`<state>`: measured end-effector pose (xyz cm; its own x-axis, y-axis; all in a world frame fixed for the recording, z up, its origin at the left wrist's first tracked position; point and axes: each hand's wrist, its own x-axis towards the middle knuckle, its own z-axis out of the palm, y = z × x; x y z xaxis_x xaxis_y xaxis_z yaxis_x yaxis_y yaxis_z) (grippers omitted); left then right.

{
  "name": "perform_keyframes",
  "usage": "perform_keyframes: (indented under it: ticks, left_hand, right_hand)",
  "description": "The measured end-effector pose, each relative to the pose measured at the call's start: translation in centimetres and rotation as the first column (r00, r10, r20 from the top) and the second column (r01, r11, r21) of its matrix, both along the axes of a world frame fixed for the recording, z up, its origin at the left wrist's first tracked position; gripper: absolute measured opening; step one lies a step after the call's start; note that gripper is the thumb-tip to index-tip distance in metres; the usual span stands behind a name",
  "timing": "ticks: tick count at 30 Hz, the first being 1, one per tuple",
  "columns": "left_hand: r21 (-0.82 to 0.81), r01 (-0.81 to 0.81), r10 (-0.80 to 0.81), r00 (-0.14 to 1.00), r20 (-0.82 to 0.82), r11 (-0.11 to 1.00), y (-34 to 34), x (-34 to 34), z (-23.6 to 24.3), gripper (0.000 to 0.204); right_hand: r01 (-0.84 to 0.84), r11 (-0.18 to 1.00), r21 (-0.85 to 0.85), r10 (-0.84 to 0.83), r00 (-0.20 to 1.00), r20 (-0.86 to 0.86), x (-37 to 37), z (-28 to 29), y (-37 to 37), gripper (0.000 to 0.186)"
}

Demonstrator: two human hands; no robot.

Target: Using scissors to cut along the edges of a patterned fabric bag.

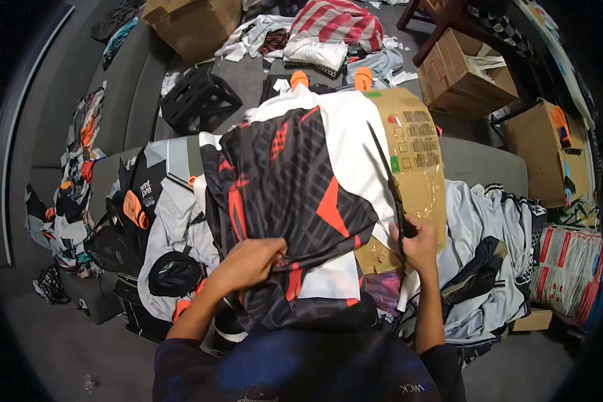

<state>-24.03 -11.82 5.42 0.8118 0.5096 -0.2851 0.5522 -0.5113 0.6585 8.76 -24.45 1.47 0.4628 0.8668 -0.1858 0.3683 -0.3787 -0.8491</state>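
Left hand [256, 260], nearly fisted, grips the dark garment [285, 181] ahead of it, apparently steadying it, while the right hand [419, 246], mostly closed, curls round forward-pointing scissors [392, 189].

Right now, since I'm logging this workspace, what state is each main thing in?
Black fabric with red panels: spread, creased, gripped by the left hand
Long, dark-bladed scissors: in the right hand, blades apparently closed
Brown cardboard box, upper right: open, white material inside
Red-and-white striped cloth: crumpled
Brown taped cardboard: partly covered
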Motion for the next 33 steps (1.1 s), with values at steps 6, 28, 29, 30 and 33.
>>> perform_keyframes:
  ticks: [6,28,29,30,33]
  left_hand:
    - [-0.369,0.082,-0.163,0.967,-0.193,0.926,0.2,1.5,2.1,0.013]
    - [0.437,0.197,-0.304,0.933,0.191,0.878,6.2,12.2,-5.3,0.064]
    - [0.433,0.211,-0.315,0.931,0.185,0.876,6.4,12.3,-5.0,0.064]
    - [0.429,0.224,-0.325,0.929,0.179,0.875,6.6,12.5,-4.7,0.064]
    - [0.413,0.248,-0.343,0.924,0.172,0.876,7.2,13.4,-4.4,0.063]
  right_hand:
    - [0.135,0.985,-0.107,-0.153,0.972,-0.181,2.1,0.8,-1.9,0.021]
    - [-0.491,0.798,-0.349,0.237,0.788,-0.568,4.6,5.2,-10.9,0.038]
    - [-0.484,0.806,-0.340,0.235,0.790,-0.566,4.6,5.0,-10.4,0.038]
    - [-0.477,0.814,-0.332,0.233,0.792,-0.564,4.5,4.9,-9.8,0.038]
    - [-0.463,0.825,-0.324,0.226,0.796,-0.562,4.5,4.9,-8.9,0.039]
